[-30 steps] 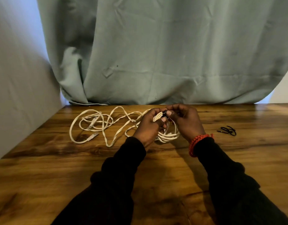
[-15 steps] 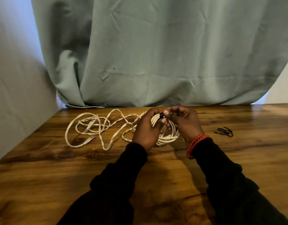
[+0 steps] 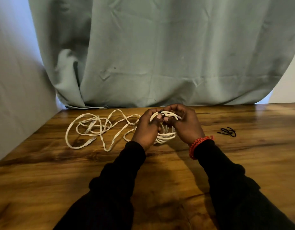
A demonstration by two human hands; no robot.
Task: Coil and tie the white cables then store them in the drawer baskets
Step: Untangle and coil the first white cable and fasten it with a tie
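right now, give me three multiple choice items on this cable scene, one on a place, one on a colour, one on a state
1. Where do the spare black ties lie?
A. right of both hands
B. left of the loose cable
C. on the curtain

2. What colour is the wrist band?
A. blue
B. red
C. white

3. What state is the loose cable in?
A. coiled and tied
B. sprawled untied on the table
C. hanging off the edge

Answers:
1 A, they sit beyond the right hand.
2 B, red against the black sleeve.
3 B, only the coil held by the left hand is gathered.
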